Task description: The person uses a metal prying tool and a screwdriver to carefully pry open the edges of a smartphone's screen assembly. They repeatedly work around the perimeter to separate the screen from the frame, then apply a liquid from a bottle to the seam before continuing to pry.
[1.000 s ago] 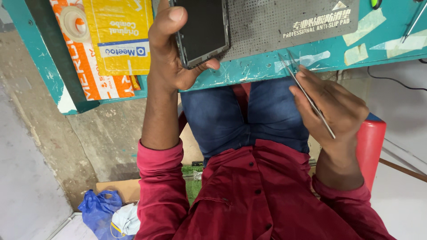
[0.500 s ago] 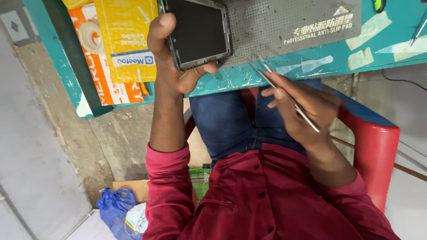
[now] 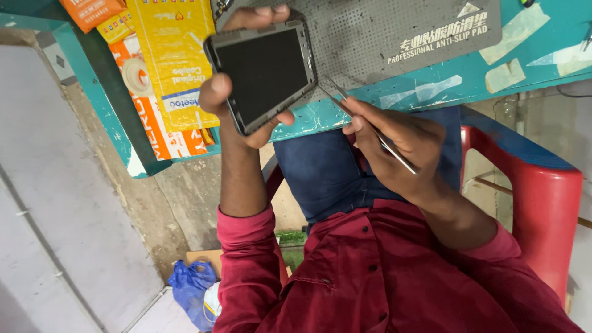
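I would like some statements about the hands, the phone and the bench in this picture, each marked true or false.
1. The left hand holds a dark rectangular phone with a black screen. True.
2. The right hand holds a yellow screwdriver. False: it holds thin metal tweezers.
3. The tips of the tweezers point towards the phone's edge. True.
4. The phone lies flat on the grey perforated anti-slip mat, untouched. False: it is gripped in the left hand, tilted.
5. The person sits on a blue wooden stool. False: the red plastic chair is under them.
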